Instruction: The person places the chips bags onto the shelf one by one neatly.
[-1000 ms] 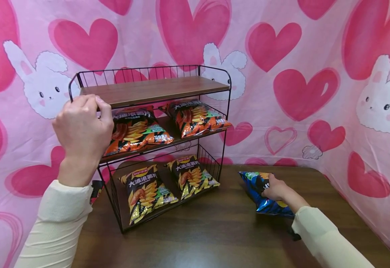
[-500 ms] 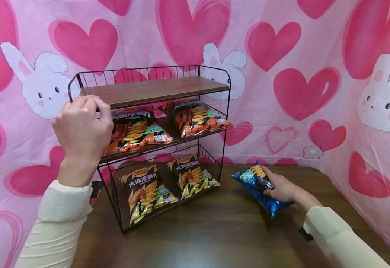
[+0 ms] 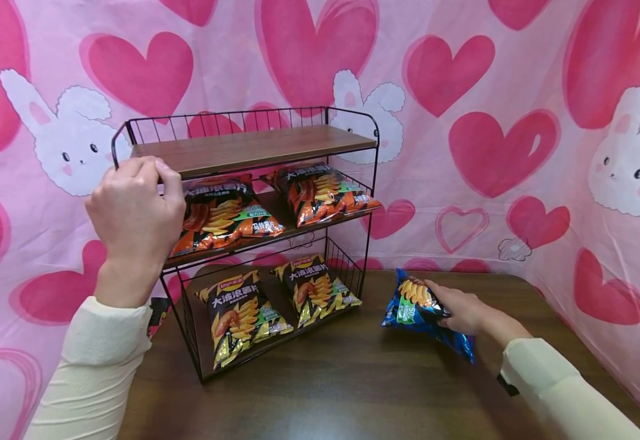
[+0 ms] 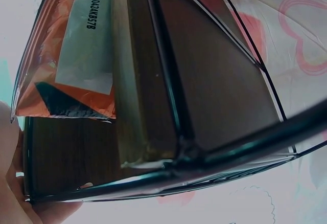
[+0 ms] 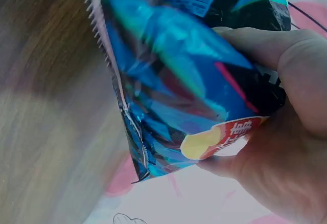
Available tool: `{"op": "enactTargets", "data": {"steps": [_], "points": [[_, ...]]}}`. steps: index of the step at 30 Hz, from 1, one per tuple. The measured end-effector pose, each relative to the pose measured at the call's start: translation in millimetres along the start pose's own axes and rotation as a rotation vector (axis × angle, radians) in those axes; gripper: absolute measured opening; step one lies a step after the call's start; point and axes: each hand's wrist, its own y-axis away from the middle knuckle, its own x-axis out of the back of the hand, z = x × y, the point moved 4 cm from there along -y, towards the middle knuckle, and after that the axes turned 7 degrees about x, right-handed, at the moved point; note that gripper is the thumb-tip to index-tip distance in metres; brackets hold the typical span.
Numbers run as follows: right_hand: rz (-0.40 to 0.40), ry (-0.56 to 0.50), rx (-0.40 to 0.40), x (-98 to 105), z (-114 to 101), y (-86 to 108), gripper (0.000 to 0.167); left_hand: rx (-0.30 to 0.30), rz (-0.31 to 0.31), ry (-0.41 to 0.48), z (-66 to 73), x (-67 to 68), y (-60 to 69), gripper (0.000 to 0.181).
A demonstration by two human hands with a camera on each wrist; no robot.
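Observation:
My right hand [image 3: 465, 310] grips a blue bag of chips [image 3: 416, 305] near the right of the table. In the right wrist view thumb and fingers pinch the blue bag [image 5: 179, 91], its crimped end facing left. My left hand [image 3: 135, 217] is curled at the front left upright of a black wire display rack [image 3: 372, 177] and holds it. The left wrist view shows some of its fingers [image 4: 56, 211] behind the frame; the grip itself is partly hidden. Two orange chip bags [image 3: 322, 194] lie on the middle shelf, the left one partly behind my left hand.
On the bottom tier lean two black-and-yellow chip bags [image 3: 243, 318], side by side. The top shelf [image 3: 259, 146] is a brown board with a wire rail. Under everything is a brown wooden table [image 3: 320, 391]. A pink heart-patterned cloth [image 3: 507, 73] hangs behind.
My right hand has lifted and turned the blue chip bag, so its picture side now faces more to the front. The left hand and the rack have stayed put.

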Motion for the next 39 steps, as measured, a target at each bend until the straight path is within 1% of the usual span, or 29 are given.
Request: {"op": "enactTargets", "data": {"steps": [5, 12, 17, 21, 27, 30, 35, 39], "points": [[-0.025, 0.019, 0.024, -0.9, -1.2, 0.6, 0.075, 0.003, 0.015, 0.007, -0.3, 0.1, -0.4, 0.052], [-0.033, -0.005, 0.032, -2.3, 0.1, 1.3, 0.069, 0.007, 0.008, 0.005, -0.3, 1.1, 0.1, 0.052], [-0.077, -0.002, 0.001, -5.8, 1.7, 2.0, 0.067, 0.005, -0.004, 0.000, -0.2, 1.5, 1.2, 0.052], [-0.092, 0.021, -0.001, -8.6, 1.7, 0.9, 0.068, 0.001, -0.002, 0.004, -0.2, 1.6, 1.6, 0.051], [-0.107, 0.074, 0.045, -17.6, 0.7, -4.1, 0.070, 0.003, -0.001, 0.009, -0.2, 1.4, 1.2, 0.052], [-0.102, 0.079, 0.060, -22.1, 1.4, -5.4, 0.073, 0.003, -0.002, 0.009, 0.1, 1.3, 0.8, 0.053], [-0.115, 0.043, 0.052, -27.3, 4.1, -4.4, 0.081, 0.002, 0.001, 0.011, 0.9, 1.5, -0.5, 0.053], [-0.135, 0.003, 0.023, -27.2, 5.1, -1.5, 0.086, 0.002, -0.005, 0.011, 1.5, 1.4, -0.6, 0.053]]}}
